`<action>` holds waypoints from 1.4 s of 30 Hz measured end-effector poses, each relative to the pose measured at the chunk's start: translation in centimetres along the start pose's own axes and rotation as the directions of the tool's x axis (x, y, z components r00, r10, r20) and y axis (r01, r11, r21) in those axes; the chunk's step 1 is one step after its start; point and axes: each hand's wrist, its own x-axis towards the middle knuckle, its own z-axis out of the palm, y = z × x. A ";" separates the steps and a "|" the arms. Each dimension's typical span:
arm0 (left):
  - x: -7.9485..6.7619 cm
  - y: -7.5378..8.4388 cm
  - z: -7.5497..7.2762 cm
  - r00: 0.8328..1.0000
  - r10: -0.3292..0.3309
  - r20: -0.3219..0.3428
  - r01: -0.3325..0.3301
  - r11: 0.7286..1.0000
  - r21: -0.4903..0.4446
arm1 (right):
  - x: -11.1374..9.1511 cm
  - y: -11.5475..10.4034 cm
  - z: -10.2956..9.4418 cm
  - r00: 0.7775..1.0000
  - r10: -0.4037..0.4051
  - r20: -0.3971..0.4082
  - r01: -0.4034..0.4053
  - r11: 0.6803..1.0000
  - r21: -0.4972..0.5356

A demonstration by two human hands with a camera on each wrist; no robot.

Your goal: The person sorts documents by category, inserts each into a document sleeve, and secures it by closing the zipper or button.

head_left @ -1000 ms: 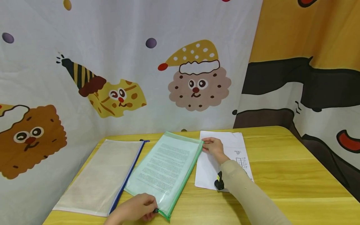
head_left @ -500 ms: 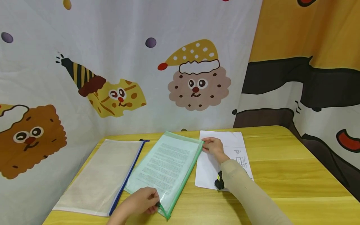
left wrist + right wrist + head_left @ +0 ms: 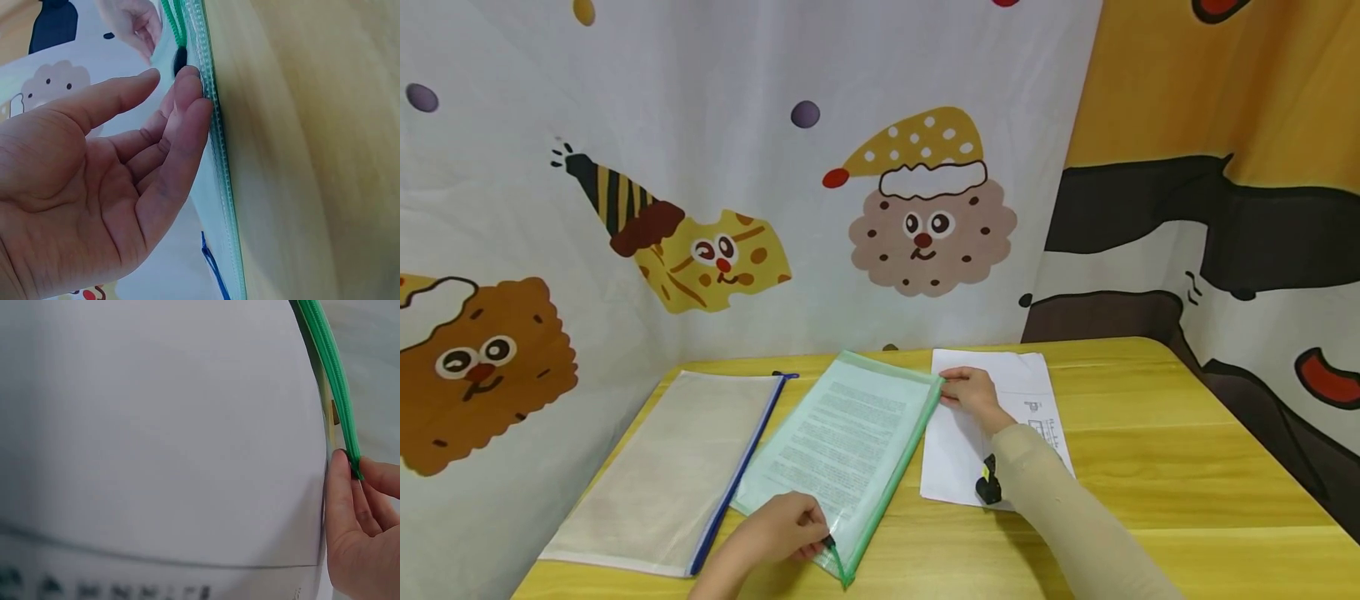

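Note:
A green-edged zip file bag (image 3: pixel 842 442) lies tilted on the table, a printed sheet visible through it. At its near end is my left hand (image 3: pixel 782 529), beside the green zipper-pull cord (image 3: pixel 838 562) with its black tip. In the left wrist view, the thumb stands apart from the loosely bent fingers of my left hand (image 3: pixel 106 175), and the pull's black tip (image 3: pixel 180 60) is at the fingertips. My right hand (image 3: pixel 973 396) pinches the bag's far right corner. The right wrist view shows the green zipper end (image 3: pixel 353 450) between thumb and fingers.
To the left lies a pale zip file bag (image 3: pixel 662 467) with a blue zipper edge, close beside the green one. White sheets (image 3: pixel 951 467) with printed drawings lie under my right forearm. A cartoon-print curtain (image 3: pixel 820 317) stands behind the wooden table (image 3: pixel 1150 467).
My left hand has shifted slightly up and right, and the black-tipped pull has swung up along with it. My right hand stays at the far corner.

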 end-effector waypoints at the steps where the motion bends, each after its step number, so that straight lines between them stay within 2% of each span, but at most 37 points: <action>1: 0.0 0.0 -0.1 1.000 0.001 -0.004 -0.001 1.000 -0.001 | 0.0 0.0 -0.1 1.000 -0.002 0.002 0.002 1.000 -0.004; 13: -0.3 -0.1 -1.3 0.998 0.043 -0.043 -0.043 0.999 0.005 | -0.9 -0.6 -1.5 0.999 -0.047 -0.005 0.046 0.994 -0.095; 19: -0.2 0.3 -2.4 0.998 0.024 -0.065 -0.024 1.000 -0.003 | -1.2 -0.7 -2.7 0.998 -0.069 -0.013 0.067 0.989 -0.129; 25: -0.2 0.6 -4.1 0.996 0.017 -0.085 -0.018 1.000 -0.010 | -1.3 -0.6 -3.9 0.998 -0.056 -0.004 0.055 0.992 -0.115; 31: -0.3 0.6 -6.0 0.987 0.028 -0.155 -0.027 1.000 0.014 | -1.7 -0.6 -4.9 0.998 -0.054 0.010 0.055 0.994 -0.097; 42: -0.2 -0.8 -10.1 0.977 0.037 -0.208 -0.050 0.997 -0.058 | -3.0 -1.2 -6.8 0.996 -0.077 0.049 0.081 0.993 -0.082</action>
